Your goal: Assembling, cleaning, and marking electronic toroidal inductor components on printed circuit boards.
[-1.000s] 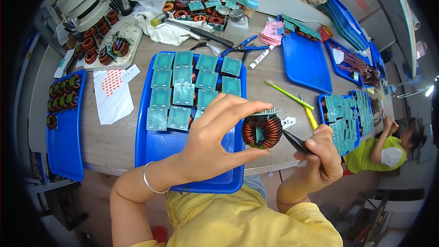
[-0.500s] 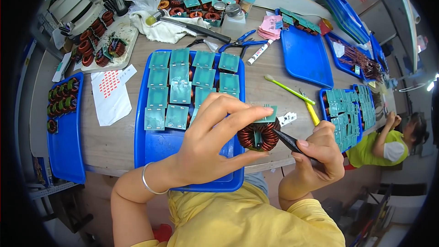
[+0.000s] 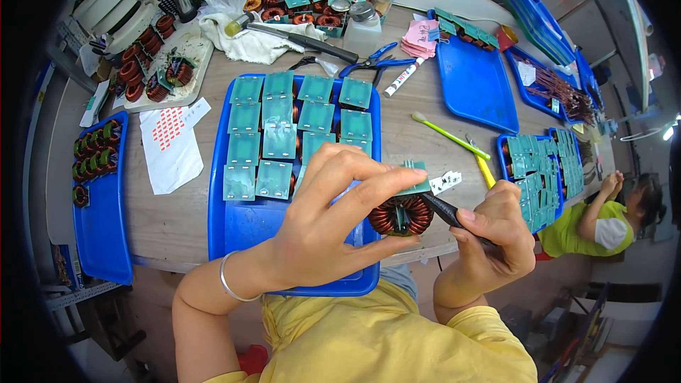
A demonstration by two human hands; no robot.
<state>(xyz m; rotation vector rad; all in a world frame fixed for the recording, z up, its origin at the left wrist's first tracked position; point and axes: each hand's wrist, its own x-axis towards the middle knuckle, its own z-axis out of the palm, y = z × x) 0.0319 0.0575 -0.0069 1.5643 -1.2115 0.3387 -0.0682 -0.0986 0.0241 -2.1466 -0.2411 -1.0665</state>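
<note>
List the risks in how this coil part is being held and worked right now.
The left hand pinches the copper coil in mid-air past the blue tray and near the table edge; a slip might drop it to the floor. The right hand aims a black tool at the windings, possibly scratching them.

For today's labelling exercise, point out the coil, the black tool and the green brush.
coil point(image 3: 401, 215), head view, copper windings
black tool point(image 3: 441, 208), head view, shaft near its tip
green brush point(image 3: 454, 140), head view, mid-handle
</note>
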